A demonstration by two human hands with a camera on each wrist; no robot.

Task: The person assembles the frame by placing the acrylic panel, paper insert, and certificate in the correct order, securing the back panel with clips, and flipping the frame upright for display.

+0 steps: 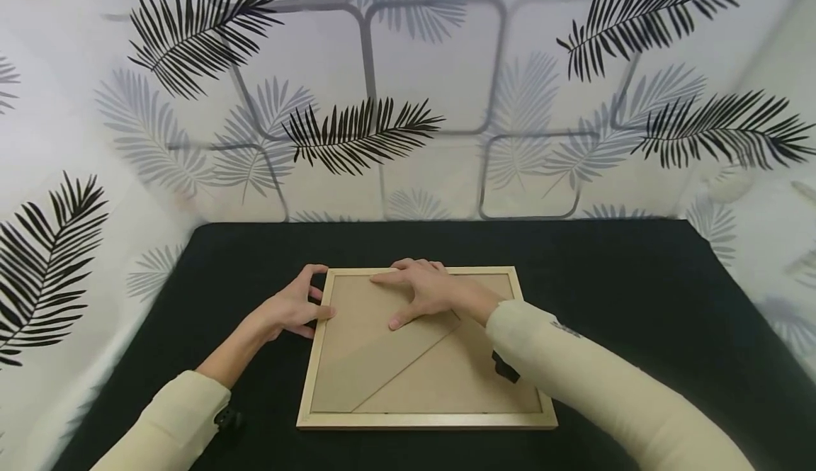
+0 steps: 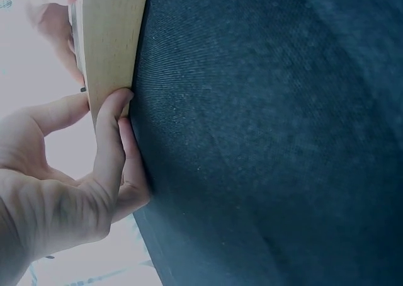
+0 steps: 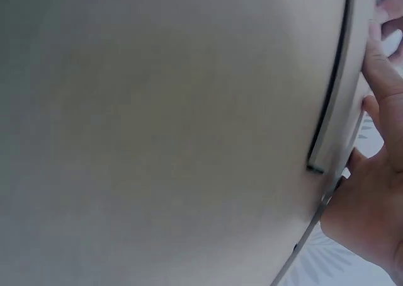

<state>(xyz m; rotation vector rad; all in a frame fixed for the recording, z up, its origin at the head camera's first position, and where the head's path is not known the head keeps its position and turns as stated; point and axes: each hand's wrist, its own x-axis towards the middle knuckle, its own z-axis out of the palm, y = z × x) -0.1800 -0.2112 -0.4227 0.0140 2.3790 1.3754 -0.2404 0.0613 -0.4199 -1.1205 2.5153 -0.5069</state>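
A light wooden picture frame point(image 1: 427, 420) lies back side up, showing its brown backing board point(image 1: 472, 386) and a flat slanting stand leg point(image 1: 376, 365). My left hand point(image 1: 293, 308) grips the frame's left side, thumb over the rim. In the left wrist view, fingers of the left hand point(image 2: 69, 191) press against the outer side of the wood near the cloth. My right hand point(image 1: 423, 290) rests spread on the back near the top rail, thumb and index finger on the backing area, other fingers by the top edge. The right wrist view shows the right hand point(image 3: 378, 147) beside the stand leg.
Black cloth point(image 1: 612, 301) covers the table under the frame. Behind stands a pale curtain point(image 1: 433, 67) with a dark leaf print. A small black device point(image 1: 226, 418) sits at the left sleeve, and another black piece point(image 1: 505, 367) shows under the right sleeve.
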